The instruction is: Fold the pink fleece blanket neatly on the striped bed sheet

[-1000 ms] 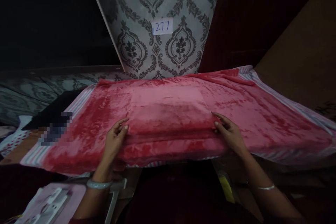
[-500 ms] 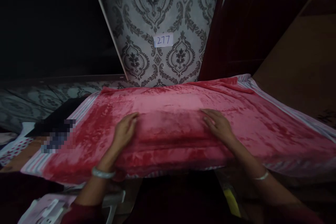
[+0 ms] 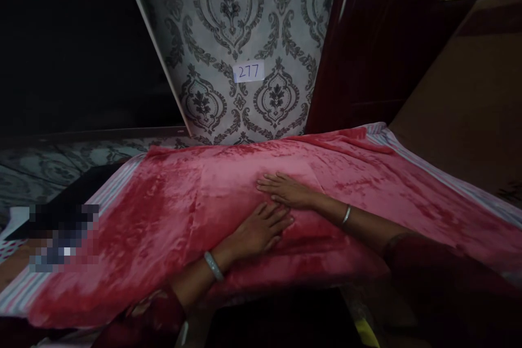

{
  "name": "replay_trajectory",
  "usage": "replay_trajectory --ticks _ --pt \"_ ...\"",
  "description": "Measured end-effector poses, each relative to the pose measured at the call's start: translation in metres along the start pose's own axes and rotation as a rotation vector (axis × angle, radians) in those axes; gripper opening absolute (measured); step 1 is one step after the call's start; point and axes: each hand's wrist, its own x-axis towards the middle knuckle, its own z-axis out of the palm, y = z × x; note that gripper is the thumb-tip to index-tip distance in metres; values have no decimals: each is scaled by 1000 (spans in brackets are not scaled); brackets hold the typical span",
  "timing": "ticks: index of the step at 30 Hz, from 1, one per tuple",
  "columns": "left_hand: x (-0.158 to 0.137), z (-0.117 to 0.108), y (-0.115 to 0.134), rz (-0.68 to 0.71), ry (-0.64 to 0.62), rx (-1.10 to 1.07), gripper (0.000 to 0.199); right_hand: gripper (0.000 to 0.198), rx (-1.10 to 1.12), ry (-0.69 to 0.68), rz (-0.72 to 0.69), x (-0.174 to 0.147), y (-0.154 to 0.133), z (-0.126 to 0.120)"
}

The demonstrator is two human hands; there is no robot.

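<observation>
Near edge first: red plush blanket [image 3: 130, 239] draped over the table [image 3: 16, 263] right in front of me, long axis left-right, across my body. Front edge sags toward me, a yellow thing [image 3: 367, 333] below it, too cut off to identify. Dark crease runs left-right just my side of my hands. Left hand [image 3: 255, 234] palm down, fingers spread, pointing ahead and to the right. Right hand [image 3: 287, 191] just beyond it, also flat and spread, fingers pointing left. Neither grips anything; can't tell if they touch each other. Both sit on a smoother rectangular patch [image 3: 228, 176], mid-blanket; can't tell if it's a separate piece. Blanket look: mottled pink to deep red, pile brushed unevenly, rumpled at far right. Pale striped border [image 3: 122, 179] on the left end, matching stripes down the right. Room: blanket spreads wide both sides of my hands. Far edge ends near the patterned wall [image 3: 240, 16], which has a "277" label [image 3: 248, 72]. Dark screen [image 3: 73, 43] far left, dark red panel [image 3: 367, 49] far right
</observation>
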Motion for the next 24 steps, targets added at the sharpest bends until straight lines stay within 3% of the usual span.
replay_trajectory --ticks 4,13,19,24 --pt "-4 2 -2 3 -30 -39 56 66 -114 -28 53 7 28 -8" --pt "-3 2 -2 -15 -22 -71 61 62 -116 -43 358 33 129 -9" --pt "-4 3 -3 -4 -11 -53 57 63 -125 -51 507 34 134 -9" --pt "-1 1 -2 20 -15 -41 51 64 -192 -48 555 35 120 -29"
